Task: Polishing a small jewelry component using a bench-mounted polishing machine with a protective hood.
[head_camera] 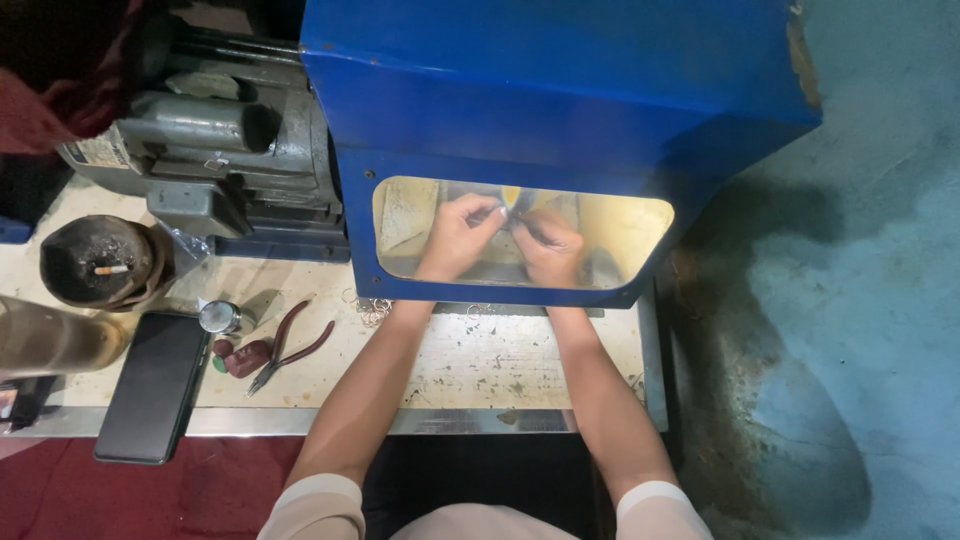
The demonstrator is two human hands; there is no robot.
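Both my hands reach under a blue machine hood (560,90) and show through its clear window (620,235). My left hand (455,235) and my right hand (550,245) meet at the middle, fingers pinched together on a small thin metal piece (512,207) held up near a yellowish spot inside the hood. The piece is too small to tell its shape. My forearms rest over the worn white bench top (480,365).
A grey motor (215,140) sits left of the hood. On the bench lie red-handled pliers (290,345), a small round tin (218,317), loose wire rings (372,310), a black phone (150,385) and a dark bowl (95,262) holding a cigarette. Blue-green floor lies to the right.
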